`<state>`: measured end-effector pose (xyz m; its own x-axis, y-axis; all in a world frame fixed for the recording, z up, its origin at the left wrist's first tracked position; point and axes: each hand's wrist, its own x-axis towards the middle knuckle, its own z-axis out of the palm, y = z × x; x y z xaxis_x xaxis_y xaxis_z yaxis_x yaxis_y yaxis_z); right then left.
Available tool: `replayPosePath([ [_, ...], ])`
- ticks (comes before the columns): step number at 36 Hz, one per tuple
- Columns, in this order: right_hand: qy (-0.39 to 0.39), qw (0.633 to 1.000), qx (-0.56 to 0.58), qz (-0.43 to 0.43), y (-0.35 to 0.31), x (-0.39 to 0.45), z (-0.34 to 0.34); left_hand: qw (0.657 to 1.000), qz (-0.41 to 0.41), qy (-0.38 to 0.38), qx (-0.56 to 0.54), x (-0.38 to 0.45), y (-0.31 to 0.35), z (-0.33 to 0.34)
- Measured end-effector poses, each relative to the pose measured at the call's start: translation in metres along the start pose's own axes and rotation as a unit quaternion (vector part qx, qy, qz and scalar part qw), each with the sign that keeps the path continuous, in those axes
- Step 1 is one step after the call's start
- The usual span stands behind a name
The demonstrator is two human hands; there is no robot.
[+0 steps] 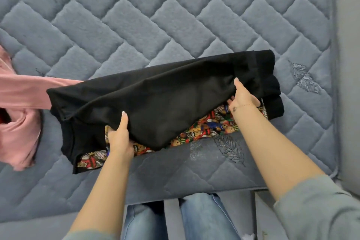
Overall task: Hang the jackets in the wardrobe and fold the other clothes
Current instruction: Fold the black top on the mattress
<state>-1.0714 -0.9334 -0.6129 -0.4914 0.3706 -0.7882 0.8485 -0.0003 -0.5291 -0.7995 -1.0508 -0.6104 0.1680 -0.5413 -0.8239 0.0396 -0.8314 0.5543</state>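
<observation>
A black garment with a colourful teddy-bear print panel lies across the near part of the grey-blue quilted bed. A black flap of it is lifted and folded over the printed part. My left hand grips the flap's near edge on the left, thumb on top and fingers underneath. My right hand grips the same flap further right, thumb on top. A pink garment lies at the bed's left edge, one sleeve running under the black one.
The bed's near edge runs just in front of my legs in blue jeans. A pale floor strip lies to the right of the bed. The far half of the quilt holds no clothes.
</observation>
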Motion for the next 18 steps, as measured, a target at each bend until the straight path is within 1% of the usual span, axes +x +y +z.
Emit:
replayPosePath([
  [2,0.002,1.000,0.013,0.003,-0.001,0.002,-0.001,1.000,0.024,-0.006,0.008,-0.002,0.004,-0.001],
  [5,-0.040,0.999,0.009,-0.033,0.000,0.001,-0.009,0.996,0.089,0.000,0.028,-0.007,0.012,-0.003],
  [9,-0.024,0.996,0.014,-0.089,-0.001,0.000,-0.033,0.983,0.170,-0.011,0.065,-0.012,0.027,-0.008],
  [11,-0.032,0.995,0.026,-0.088,0.003,0.000,-0.048,0.979,0.185,-0.014,0.090,-0.014,0.033,-0.009],
  [13,-0.087,0.995,0.044,-0.036,0.010,-0.001,-0.058,0.981,0.175,-0.010,0.089,-0.013,0.036,-0.008],
  [16,-0.176,0.980,0.032,0.086,0.019,-0.007,-0.057,0.994,0.104,-0.005,0.037,-0.013,0.036,-0.003],
  [18,-0.204,0.970,0.026,0.131,0.020,-0.009,-0.049,0.998,0.065,-0.002,0.009,-0.015,0.036,0.001],
])
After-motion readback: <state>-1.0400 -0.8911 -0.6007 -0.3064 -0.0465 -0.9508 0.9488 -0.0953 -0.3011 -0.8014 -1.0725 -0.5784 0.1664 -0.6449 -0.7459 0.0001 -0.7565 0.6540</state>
